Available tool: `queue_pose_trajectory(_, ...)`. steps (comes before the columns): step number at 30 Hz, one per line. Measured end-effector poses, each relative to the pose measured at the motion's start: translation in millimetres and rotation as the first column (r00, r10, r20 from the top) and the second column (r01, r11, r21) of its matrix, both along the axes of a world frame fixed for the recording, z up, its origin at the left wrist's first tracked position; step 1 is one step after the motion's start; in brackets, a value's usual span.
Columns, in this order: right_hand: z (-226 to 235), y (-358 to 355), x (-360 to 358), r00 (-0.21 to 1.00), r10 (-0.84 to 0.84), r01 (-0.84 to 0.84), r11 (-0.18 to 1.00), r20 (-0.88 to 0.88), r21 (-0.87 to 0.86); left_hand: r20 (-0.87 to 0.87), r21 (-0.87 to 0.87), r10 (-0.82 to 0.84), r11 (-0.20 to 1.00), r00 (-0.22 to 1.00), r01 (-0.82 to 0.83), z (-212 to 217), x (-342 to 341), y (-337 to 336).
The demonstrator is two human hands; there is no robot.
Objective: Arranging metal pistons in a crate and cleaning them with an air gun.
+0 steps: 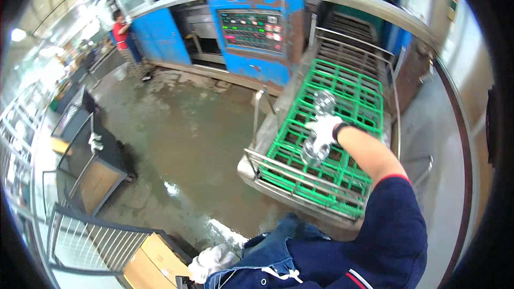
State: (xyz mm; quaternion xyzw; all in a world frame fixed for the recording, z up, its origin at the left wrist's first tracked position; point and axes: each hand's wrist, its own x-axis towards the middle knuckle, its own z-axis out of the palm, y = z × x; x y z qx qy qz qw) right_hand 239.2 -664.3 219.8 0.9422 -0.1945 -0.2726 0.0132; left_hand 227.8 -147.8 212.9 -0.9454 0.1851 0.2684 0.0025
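My right hand (323, 128), in a white glove, reaches over a green wire rack (347, 108) on a metal conveyor. Its fingers are closed around clear rounded glassware. One clear glass vessel (315, 152) shows on the near side of the hand, and another clear rounded piece (324, 100) on the far side. The glove hides whether the two are joined. My left hand (214, 262), also in a white glove, is low beside my waist, next to a cardboard box. Its fingers are too unclear to read.
Metal rails (305, 179) edge the conveyor. A blue machine with a control panel (251, 31) stands beyond the wet floor (182, 128). Dark carts with cardboard (100, 184) line the left, along with a wire-sided cart (91, 241). A person in red (122, 35) stands far left.
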Motion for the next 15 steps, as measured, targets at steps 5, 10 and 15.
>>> queue_pose_trajectory(5,-29.3,15.6,11.5,0.998,-0.017,0.023,0.995,0.063,-0.094,0.027,-0.088,0.087,0.992,0.996,-0.085,11.1,-8.5,-6.4)
queue_pose_trajectory(10,-59.0,-11.5,-4.1,0.953,0.039,-0.035,0.999,0.299,-0.017,0.272,-0.285,-0.12,0.938,0.955,0.199,24.0,-3.5,-16.3)
queue_pose_trajectory(15,-65.7,-18.3,-15.9,0.96,-0.023,0.017,1.0,0.278,0.026,0.474,-0.294,-0.109,0.916,0.873,0.274,108.6,51.6,-83.8)
